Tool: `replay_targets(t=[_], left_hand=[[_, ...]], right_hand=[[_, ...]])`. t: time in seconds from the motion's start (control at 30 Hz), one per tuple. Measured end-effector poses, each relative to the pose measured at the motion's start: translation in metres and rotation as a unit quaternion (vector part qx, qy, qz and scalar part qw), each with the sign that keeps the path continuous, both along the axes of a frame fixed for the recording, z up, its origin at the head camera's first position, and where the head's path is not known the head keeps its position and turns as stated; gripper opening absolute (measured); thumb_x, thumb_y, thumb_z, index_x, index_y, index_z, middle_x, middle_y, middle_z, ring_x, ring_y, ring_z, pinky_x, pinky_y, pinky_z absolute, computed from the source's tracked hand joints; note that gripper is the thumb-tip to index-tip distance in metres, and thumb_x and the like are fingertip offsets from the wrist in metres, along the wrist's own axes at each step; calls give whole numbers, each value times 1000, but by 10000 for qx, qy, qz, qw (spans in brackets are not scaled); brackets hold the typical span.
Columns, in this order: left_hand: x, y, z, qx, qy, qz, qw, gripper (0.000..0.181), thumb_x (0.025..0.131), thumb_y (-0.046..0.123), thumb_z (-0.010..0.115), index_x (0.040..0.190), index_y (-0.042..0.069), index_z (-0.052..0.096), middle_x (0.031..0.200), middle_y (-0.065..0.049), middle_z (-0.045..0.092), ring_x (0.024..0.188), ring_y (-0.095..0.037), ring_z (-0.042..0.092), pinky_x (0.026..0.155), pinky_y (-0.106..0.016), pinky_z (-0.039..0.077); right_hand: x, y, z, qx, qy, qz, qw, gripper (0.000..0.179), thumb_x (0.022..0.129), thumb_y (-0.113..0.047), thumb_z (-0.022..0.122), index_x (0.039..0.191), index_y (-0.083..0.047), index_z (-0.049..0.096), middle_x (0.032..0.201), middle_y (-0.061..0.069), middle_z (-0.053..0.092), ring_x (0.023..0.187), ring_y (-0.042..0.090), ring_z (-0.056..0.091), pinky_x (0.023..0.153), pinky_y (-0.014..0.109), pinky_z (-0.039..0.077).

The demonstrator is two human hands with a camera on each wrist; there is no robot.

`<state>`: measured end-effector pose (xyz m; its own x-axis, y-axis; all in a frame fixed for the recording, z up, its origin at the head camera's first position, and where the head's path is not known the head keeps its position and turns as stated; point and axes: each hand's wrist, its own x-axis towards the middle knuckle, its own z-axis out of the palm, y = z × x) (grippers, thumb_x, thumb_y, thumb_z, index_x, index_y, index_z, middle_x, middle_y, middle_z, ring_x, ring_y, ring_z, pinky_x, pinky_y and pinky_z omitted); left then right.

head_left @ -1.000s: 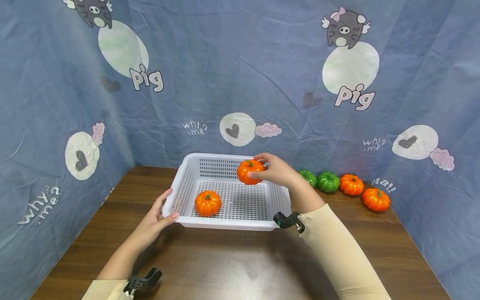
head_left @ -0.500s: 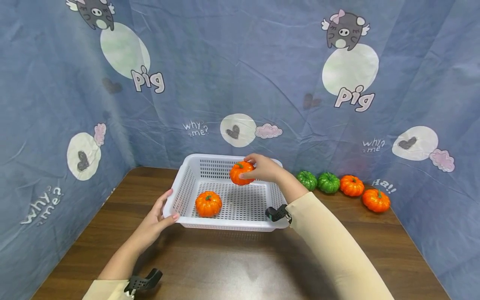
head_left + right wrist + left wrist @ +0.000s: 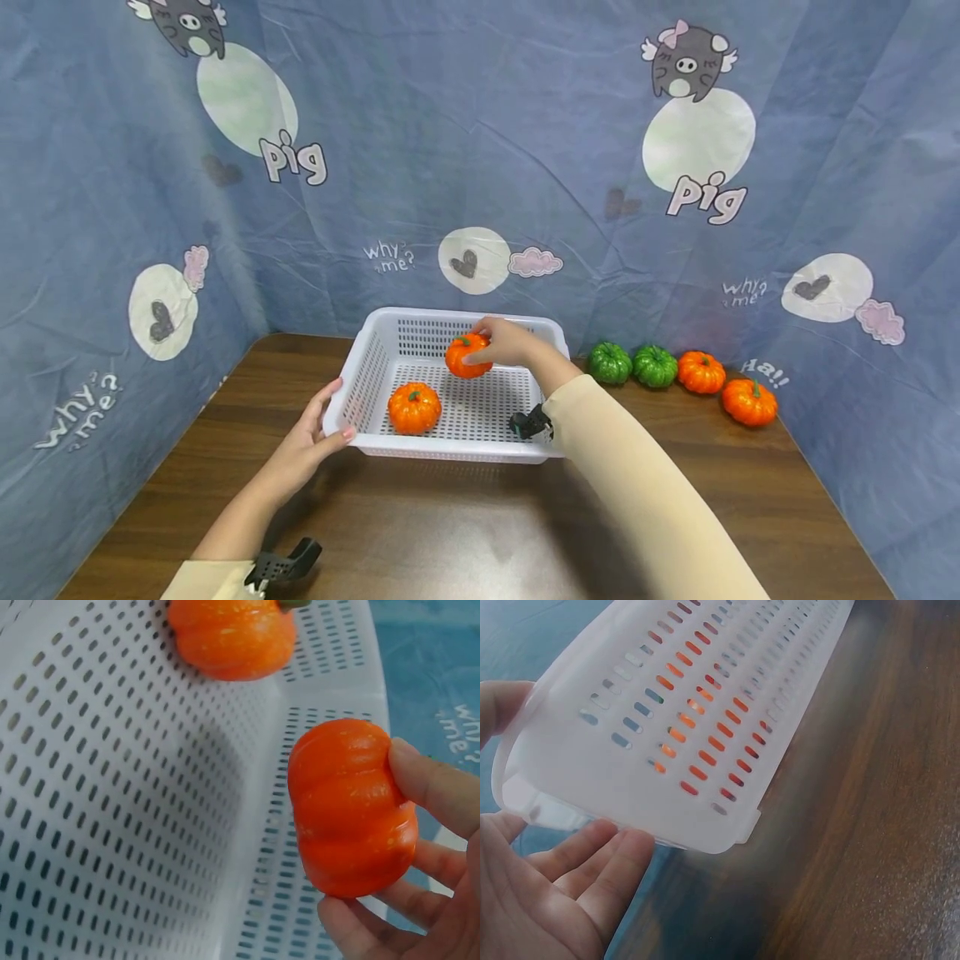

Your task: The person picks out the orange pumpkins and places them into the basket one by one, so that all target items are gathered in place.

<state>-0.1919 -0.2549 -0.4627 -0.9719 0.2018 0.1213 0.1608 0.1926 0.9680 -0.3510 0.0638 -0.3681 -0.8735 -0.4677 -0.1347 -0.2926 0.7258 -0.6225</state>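
Observation:
A white perforated plastic basket (image 3: 450,447) stands on the wooden table, one orange pumpkin (image 3: 414,408) resting on its floor at the left. My right hand (image 3: 507,343) holds a second orange pumpkin (image 3: 463,358) over the basket's back part, thumb on one side and fingers on the other. In the right wrist view this held pumpkin (image 3: 351,806) shows in front of the perforated wall. The left hand (image 3: 306,435) grips the basket's left end; the left wrist view has its fingers (image 3: 622,877) under the rim and the thumb at the outer edge.
Right of the basket, two green pumpkins (image 3: 655,367) and two orange pumpkins (image 3: 750,402) sit in a row along the back of the table (image 3: 480,525). A blue printed cloth (image 3: 480,150) hangs behind and at both sides.
My right hand has carried the held pumpkin to the left and slightly lower over the basket. The left hand and the basket have stayed in place.

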Motion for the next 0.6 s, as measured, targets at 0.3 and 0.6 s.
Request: replay_targets(t=[0.3,0.6], left_hand=[[0,1,2,-137,-75,41,9999,82,98,10,60,161,18,7,154,-30,26,123,-36,50,89,-16,46],[0,0,1,-78,-49,53,9999,82,98,7,59,161,17,7,153,-31,27,126,-43,46,89,-17,47]], right_hand=[[-6,-8,-18,180,-50,-117,9998,56,87,-28,80,133,-6,59,132,13,60,118,26,56,102,41,45],[-9,-8,-34,34,-308,-296,9991,61,87,-27,80,138,-5,56,140,12,56,125,27,53,107,41,41]])
